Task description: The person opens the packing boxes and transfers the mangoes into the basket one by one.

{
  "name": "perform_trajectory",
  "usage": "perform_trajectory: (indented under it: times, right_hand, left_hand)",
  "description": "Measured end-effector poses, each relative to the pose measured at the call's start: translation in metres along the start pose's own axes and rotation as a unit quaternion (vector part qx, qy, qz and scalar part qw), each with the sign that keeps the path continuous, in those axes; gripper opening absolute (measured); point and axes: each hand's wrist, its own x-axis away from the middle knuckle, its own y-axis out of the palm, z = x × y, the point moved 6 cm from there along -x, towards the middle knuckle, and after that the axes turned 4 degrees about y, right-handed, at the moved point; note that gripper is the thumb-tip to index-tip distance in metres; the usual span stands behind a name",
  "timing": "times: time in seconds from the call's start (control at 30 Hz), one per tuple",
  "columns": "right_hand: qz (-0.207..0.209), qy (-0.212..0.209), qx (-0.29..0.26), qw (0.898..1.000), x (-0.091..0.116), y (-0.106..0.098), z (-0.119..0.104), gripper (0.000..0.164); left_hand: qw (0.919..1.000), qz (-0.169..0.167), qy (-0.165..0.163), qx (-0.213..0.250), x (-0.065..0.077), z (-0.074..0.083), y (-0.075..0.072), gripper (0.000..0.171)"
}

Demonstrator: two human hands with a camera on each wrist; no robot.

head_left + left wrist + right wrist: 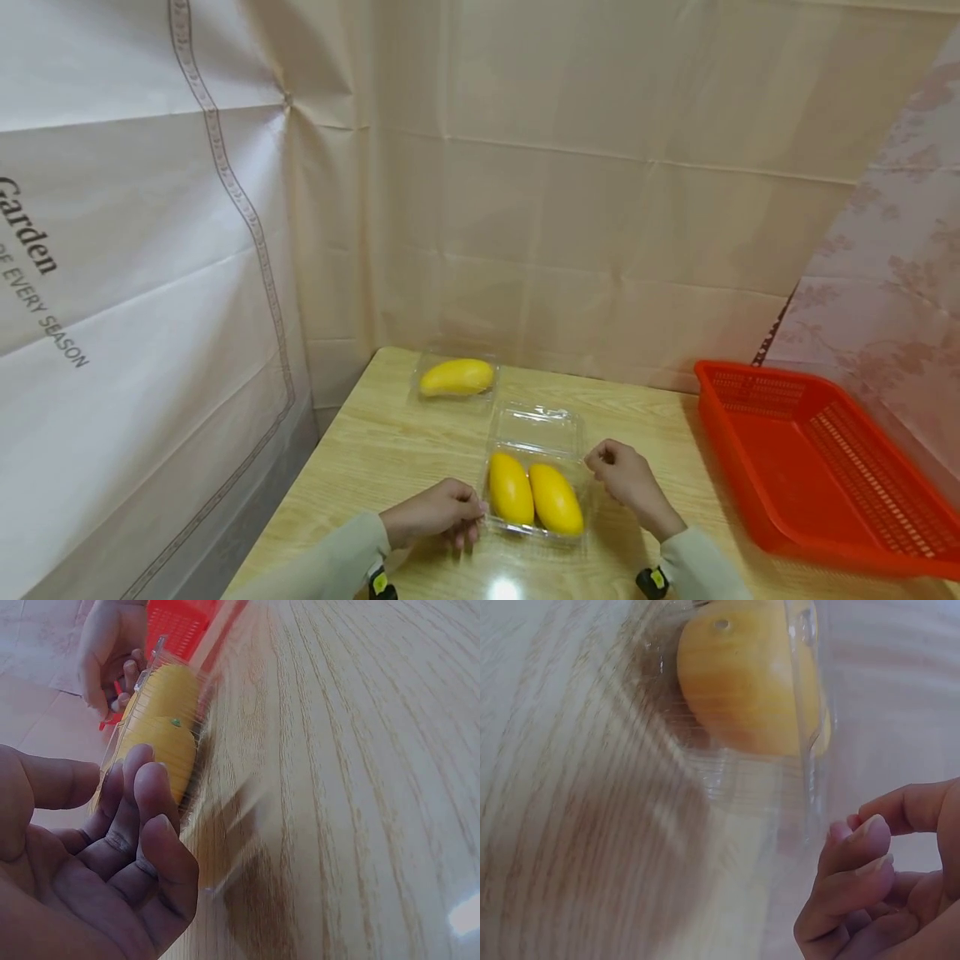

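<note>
Where the clear box (pixel 534 530) gapes, mangoes (pixel 511 490) lie; smooth ovals.

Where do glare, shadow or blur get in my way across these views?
Head: bright glare spot on the wooden table at bottom edge, glints on the clear clamshell lid; left wrist: dim, dark shadow beside the left hand, white glare lower right; right wrist: hazy, yellow mango softened behind ribbed clamshell wall, broad shadow.
</note>
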Motion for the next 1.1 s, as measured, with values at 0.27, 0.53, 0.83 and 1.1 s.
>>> perform_trajectory:
  times: [0.27, 0.53, 0.83, 1.1]
  right_hand:
    - [0.012, -0.069, 0.089, 0.994, 0.008, 0.004, -0.011, 0.010]
    - [0.030, -0.122, 0.149, 0.981, 0.019, 0.005, -0.021, 0.012]
    - [0.035, -0.161, 0.225, 0.960, 0.032, 0.016, -0.030, 0.013]
    - [0.033, -0.199, 0.324, 0.924, 0.044, 0.035, -0.039, 0.040]
  left_hand:
    - [1.0000, -0.006, 0.001, 0.001, 0.001, 0.000, 0.001, 0.029]
    - [0.9999, -0.009, 0.004, 0.004, 0.000, -0.001, 0.001, 0.028]
    - [0.9999, -0.009, 0.004, 0.012, -0.003, -0.002, 0.004, 0.028]
    - [0.9999, -0.006, 0.007, 0.010, -0.001, 0.001, 0.000, 0.029]
